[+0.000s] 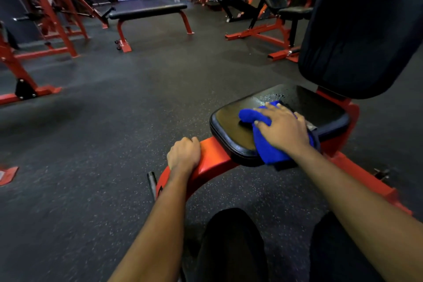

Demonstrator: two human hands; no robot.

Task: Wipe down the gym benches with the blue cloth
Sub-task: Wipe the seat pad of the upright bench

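The blue cloth (266,144), bright and fluffy, is seen bunched on the black seat pad (229,128) and draped over its near edge. Wet droplets are seen on the pad beyond it. The cloth is pressed down by the right hand (282,129), whose fingers (263,111) are laid straight and slightly spread. The orange frame bar (214,158) beside the pad is gripped by the left hand (184,155), fingers (194,141) curled over it.

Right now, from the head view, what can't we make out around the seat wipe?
Seat pad under the blue cloth and right hand: covered, head view; wetness unknown.
Backrest: top and right side cut off by the head view's edges.
Left hand fingertips: curled behind the orange frame, head view.
Flat bench at the back: too small and dim, head view.
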